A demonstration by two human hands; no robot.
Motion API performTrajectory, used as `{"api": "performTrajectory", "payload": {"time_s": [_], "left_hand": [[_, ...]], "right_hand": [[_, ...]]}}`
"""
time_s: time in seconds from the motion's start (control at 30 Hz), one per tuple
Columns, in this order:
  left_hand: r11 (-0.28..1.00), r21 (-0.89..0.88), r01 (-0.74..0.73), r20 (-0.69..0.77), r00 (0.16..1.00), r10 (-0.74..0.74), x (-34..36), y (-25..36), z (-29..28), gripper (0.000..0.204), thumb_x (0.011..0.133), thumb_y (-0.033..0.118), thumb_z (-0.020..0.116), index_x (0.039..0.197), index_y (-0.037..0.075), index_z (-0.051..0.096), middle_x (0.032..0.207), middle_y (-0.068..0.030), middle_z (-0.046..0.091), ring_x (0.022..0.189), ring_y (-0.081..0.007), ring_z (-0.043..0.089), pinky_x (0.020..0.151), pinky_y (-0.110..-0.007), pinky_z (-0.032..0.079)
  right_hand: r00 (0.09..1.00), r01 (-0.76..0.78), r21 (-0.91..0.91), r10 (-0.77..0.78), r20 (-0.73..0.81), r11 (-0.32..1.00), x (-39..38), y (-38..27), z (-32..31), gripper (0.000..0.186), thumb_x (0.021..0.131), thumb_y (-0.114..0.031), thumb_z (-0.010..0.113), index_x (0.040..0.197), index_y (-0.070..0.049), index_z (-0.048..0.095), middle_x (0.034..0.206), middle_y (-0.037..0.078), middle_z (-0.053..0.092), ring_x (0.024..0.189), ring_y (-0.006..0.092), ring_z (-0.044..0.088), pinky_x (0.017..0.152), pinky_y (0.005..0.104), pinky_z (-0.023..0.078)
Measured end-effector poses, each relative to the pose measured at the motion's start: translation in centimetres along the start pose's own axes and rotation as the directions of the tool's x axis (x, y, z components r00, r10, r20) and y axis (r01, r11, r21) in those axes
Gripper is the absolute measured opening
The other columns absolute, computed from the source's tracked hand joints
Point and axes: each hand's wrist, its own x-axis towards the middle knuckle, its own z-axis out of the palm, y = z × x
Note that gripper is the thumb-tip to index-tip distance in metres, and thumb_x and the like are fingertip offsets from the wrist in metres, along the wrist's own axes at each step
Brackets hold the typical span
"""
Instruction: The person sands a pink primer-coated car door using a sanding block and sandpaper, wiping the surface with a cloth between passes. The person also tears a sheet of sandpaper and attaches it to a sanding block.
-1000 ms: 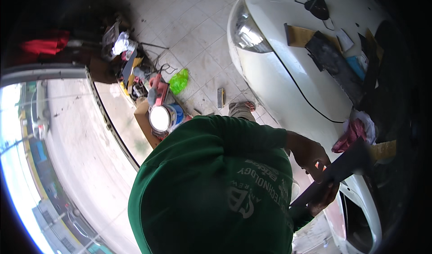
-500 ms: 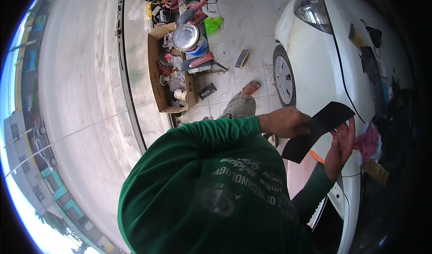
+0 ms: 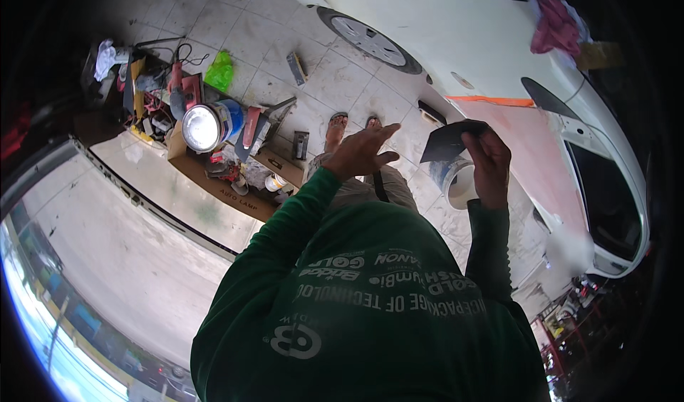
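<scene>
My right hand (image 3: pixel 490 161) grips a black sheet of sandpaper (image 3: pixel 445 142) by one edge, its fingers closed over it. The sheet looks folded or curled, and it hangs above a white bucket (image 3: pixel 464 181). My left hand (image 3: pixel 360 152) is off to the left, palm down with its fingers stretched out and nothing in it. A gap lies between that hand and the sandpaper. Beyond my right hand is the white car (image 3: pixel 427 17), with a dull pink patch (image 3: pixel 507 125) bordered by orange tape (image 3: pixel 491 101).
A cardboard box (image 3: pixel 214 188) of supplies stands at the left, beside a lidded paint can (image 3: pixel 202 127) and a red power tool (image 3: pixel 178 88). Sanding blocks (image 3: pixel 296 68) and a green plastic bag (image 3: pixel 219 72) lie on the tiles. A car wheel (image 3: pixel 367 42) is ahead.
My left hand has let go of the sandpaper and moved left, opening out. My right hand keeps the sheet, now over the bucket. The view has turned, swinging the car to the upper right.
</scene>
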Motion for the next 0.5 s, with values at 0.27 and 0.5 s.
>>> {"api": "performTrajectory", "payload": {"time_s": [0.27, 0.5], "left_hand": [[0.704, 0.711, 0.006, 0.574, 0.574, -0.584, -5.9, -12.2, -2.4, 0.054, 0.096, 0.044, 0.073, 0.134, 0.007, 0.067, 0.129, -0.0202, 0.072, 0.122, -0.0405, 0.068, 0.103, -0.053, 0.054], [0.579, 0.789, 0.203, 0.396, 0.553, -0.733, -0.5, -19.7, 0.8, 0.043, 0.094, 0.039, 0.075, 0.120, 0.005, 0.074, 0.116, -0.0189, 0.077, 0.106, -0.0359, 0.075, 0.095, -0.045, 0.058]], "right_hand": [[0.770, -0.510, -0.421, 0.180, -0.612, 0.750, -23.9, 15.1, -7.3, 0.020, 0.086, -0.014, 0.086, 0.106, -0.015, 0.085, 0.100, 0.009, 0.073, 0.089, 0.0246, 0.070, 0.076, 0.0370, 0.055], [0.308, -0.534, 0.074, 0.275, -0.911, 0.842, -41.0, 24.1, -7.0, 0.020, 0.093, -0.016, 0.083, 0.109, -0.004, 0.082, 0.108, 0.006, 0.076, 0.083, 0.0154, 0.070, 0.074, 0.0312, 0.053]]}}
